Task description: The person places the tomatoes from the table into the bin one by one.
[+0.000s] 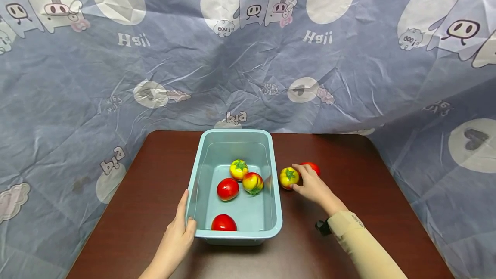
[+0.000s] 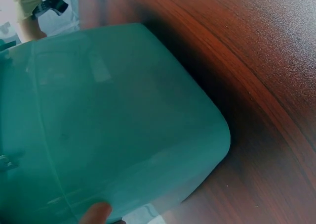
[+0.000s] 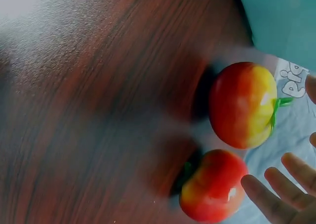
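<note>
A light blue plastic tub (image 1: 273,171) stands on the table, holding two red tomatoes and two yellow-and-red ones with green stems. My left hand (image 1: 179,227) grips the tub's near left corner, thumb by the rim and fingers along the outer wall; a fingertip (image 2: 98,213) shows against that wall. Right of the tub, my right hand (image 1: 314,186) reaches over a yellow-and-red tomato (image 1: 289,177), thumb and fingers spread about it. In the right wrist view a gap shows between the fingers and this tomato (image 3: 242,105). Another red tomato (image 1: 311,167) lies just behind the hand, partly hidden.
The brown wooden table (image 1: 348,236) extends on both sides of the tub. A grey-blue cartoon-printed cloth (image 1: 248,63) hangs behind it and drapes at its sides. A black strap (image 1: 323,227) shows at the right wrist, below a beige sleeve (image 1: 364,244).
</note>
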`<move>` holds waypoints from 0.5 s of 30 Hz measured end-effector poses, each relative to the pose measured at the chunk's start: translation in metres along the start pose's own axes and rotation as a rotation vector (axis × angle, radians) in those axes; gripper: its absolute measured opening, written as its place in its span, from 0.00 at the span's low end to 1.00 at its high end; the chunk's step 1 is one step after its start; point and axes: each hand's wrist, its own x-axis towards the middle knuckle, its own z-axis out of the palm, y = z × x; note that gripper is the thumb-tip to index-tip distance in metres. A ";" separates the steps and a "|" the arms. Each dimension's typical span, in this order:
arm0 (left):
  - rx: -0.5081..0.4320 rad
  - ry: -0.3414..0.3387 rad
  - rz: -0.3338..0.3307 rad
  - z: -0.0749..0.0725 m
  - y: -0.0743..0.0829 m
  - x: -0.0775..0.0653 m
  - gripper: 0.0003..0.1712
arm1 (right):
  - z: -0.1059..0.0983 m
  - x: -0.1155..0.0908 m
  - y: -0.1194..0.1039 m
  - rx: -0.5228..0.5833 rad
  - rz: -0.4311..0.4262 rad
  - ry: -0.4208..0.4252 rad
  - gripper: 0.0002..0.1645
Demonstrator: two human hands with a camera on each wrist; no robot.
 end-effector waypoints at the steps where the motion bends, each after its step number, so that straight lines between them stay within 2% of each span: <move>1: -0.002 0.000 -0.002 0.000 0.000 0.000 0.39 | 0.001 0.002 0.000 -0.002 0.002 -0.004 0.39; 15: -0.009 -0.006 -0.004 -0.001 -0.004 0.002 0.39 | 0.012 0.016 -0.003 -0.003 0.081 -0.060 0.41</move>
